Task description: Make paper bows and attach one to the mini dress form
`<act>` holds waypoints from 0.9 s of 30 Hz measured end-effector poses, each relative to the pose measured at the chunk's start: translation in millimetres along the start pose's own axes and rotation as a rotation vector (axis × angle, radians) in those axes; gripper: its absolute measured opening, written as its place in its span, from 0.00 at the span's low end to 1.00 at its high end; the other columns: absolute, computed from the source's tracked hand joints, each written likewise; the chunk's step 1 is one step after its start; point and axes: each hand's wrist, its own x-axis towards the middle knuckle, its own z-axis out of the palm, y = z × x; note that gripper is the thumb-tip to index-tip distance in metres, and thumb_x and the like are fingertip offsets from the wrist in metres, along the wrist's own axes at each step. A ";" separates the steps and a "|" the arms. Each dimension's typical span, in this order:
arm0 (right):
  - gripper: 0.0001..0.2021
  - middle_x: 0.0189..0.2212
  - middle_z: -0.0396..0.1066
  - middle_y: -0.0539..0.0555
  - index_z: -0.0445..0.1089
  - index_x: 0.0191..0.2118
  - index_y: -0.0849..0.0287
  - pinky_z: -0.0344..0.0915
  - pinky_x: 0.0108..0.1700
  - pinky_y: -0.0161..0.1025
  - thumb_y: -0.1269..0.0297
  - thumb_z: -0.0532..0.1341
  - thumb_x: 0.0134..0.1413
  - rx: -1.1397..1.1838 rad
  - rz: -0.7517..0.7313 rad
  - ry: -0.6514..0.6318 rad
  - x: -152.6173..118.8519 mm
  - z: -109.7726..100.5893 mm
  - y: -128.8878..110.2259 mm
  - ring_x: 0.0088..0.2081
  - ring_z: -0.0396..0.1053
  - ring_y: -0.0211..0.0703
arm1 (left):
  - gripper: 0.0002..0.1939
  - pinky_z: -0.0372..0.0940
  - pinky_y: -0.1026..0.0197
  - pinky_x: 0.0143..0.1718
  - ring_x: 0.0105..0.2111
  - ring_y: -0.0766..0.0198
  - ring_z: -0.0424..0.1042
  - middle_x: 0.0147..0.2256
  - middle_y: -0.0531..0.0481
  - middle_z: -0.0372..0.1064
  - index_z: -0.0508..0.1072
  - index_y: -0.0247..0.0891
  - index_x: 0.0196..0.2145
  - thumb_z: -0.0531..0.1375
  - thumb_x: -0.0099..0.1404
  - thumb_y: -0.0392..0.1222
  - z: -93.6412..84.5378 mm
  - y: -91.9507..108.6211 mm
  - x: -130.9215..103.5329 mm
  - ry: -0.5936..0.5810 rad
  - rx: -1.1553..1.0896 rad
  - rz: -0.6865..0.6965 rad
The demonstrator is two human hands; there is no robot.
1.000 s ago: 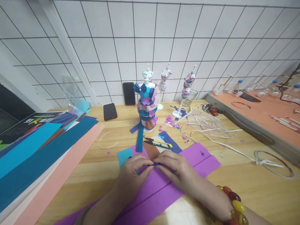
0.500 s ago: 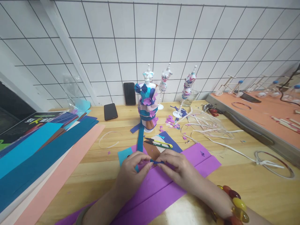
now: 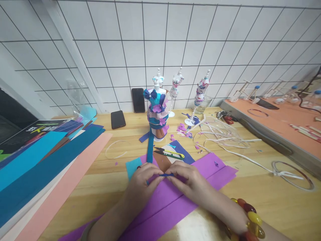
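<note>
A narrow dark blue strip of paper (image 3: 166,174) is stretched between my two hands. My left hand (image 3: 147,179) pinches its left end between thumb and fingers, and my right hand (image 3: 187,177) pinches the right end. Both hands rest over a large creased purple sheet (image 3: 173,204). Just beyond them lie yellow-and-green thread snips (image 3: 172,154) on brown, cream and dark blue paper pieces. Behind these stands a small white dress form (image 3: 157,110) dressed in layered teal, pink and purple paper, with a blue bow on its upper left.
Two more dress forms (image 3: 176,88) (image 3: 200,92) stand behind, near a glass cup (image 3: 204,105). Two phones (image 3: 118,119) (image 3: 138,100) are at the back. Coloured paper strips (image 3: 50,170) spread across the left. Tangled white ribbon (image 3: 225,137) and a hoop (image 3: 293,175) lie right, beside an orange-topped surface (image 3: 288,117).
The fingers have shifted slightly along the dark blue strip, which looks flatter and straighter between them. Everything else stays in place.
</note>
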 end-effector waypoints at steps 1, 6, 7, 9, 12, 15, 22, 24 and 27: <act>0.07 0.31 0.67 0.53 0.68 0.37 0.59 0.62 0.36 0.35 0.70 0.54 0.55 -0.003 -0.001 -0.002 -0.1 0.1 0.2 0.34 0.65 0.37 | 0.04 0.61 0.61 0.38 0.34 0.64 0.67 0.30 0.52 0.69 0.71 0.39 0.30 0.57 0.58 0.34 -0.2 0.4 0.1 -0.002 -0.003 -0.004; 0.09 0.32 0.68 0.53 0.67 0.41 0.58 0.62 0.36 0.35 0.70 0.55 0.54 -0.028 -0.006 0.001 -0.4 0.1 1.0 0.34 0.65 0.38 | 0.04 0.61 0.62 0.37 0.34 0.64 0.68 0.29 0.52 0.69 0.71 0.39 0.29 0.56 0.58 0.35 -0.7 2.6 0.2 0.008 -0.025 -0.023; 0.08 0.32 0.68 0.53 0.67 0.41 0.58 0.62 0.36 0.35 0.70 0.55 0.54 -0.029 -0.008 -0.001 -0.4 -0.1 0.8 0.34 0.66 0.38 | 0.04 0.61 0.62 0.36 0.33 0.64 0.68 0.29 0.51 0.69 0.71 0.39 0.29 0.56 0.58 0.35 -0.7 3.0 0.3 0.003 -0.029 -0.023; 0.07 0.31 0.68 0.53 0.67 0.38 0.58 0.63 0.36 0.35 0.69 0.54 0.55 -0.026 -0.014 -0.013 -0.2 -0.6 0.2 0.34 0.66 0.38 | 0.04 0.61 0.61 0.36 0.33 0.64 0.67 0.29 0.51 0.69 0.71 0.39 0.29 0.55 0.58 0.35 -0.7 3.6 0.3 -0.008 -0.033 -0.024; 0.07 0.30 0.68 0.53 0.68 0.37 0.59 0.62 0.36 0.35 0.70 0.53 0.56 -0.026 -0.010 -0.023 -0.2 -1.0 -0.5 0.34 0.66 0.38 | 0.04 0.61 0.61 0.35 0.32 0.64 0.67 0.29 0.51 0.69 0.70 0.39 0.30 0.55 0.58 0.34 -0.2 4.2 -0.1 -0.014 -0.029 -0.036; 0.07 0.31 0.68 0.53 0.67 0.37 0.59 0.62 0.36 0.35 0.71 0.53 0.55 -0.024 -0.005 -0.022 -0.6 -0.3 -0.4 0.33 0.66 0.38 | 0.05 0.62 0.61 0.35 0.33 0.63 0.67 0.31 0.50 0.69 0.71 0.39 0.32 0.57 0.56 0.34 0.5 4.3 -0.6 -0.026 -0.015 -0.050; 0.06 0.29 0.68 0.52 0.68 0.36 0.59 0.62 0.34 0.34 0.71 0.54 0.55 -0.031 0.030 -0.033 -1.0 1.2 -0.9 0.32 0.65 0.37 | 0.05 0.61 0.62 0.35 0.33 0.64 0.67 0.29 0.51 0.69 0.71 0.39 0.31 0.55 0.58 0.34 0.1 5.1 0.7 -0.047 -0.005 -0.035; 0.06 0.29 0.68 0.53 0.68 0.35 0.59 0.62 0.34 0.34 0.71 0.54 0.55 -0.034 0.026 -0.026 -1.2 1.1 -0.4 0.31 0.65 0.37 | 0.05 0.61 0.62 0.35 0.32 0.64 0.67 0.29 0.51 0.69 0.71 0.39 0.31 0.56 0.58 0.34 -0.2 5.4 0.8 -0.055 0.000 -0.042; 0.06 0.29 0.69 0.53 0.68 0.35 0.60 0.62 0.33 0.34 0.71 0.54 0.54 -0.029 0.012 -0.021 -1.4 0.6 0.7 0.31 0.66 0.37 | 0.05 0.61 0.63 0.34 0.31 0.65 0.67 0.28 0.52 0.69 0.71 0.39 0.30 0.55 0.58 0.34 -0.6 5.6 0.3 -0.061 0.001 -0.045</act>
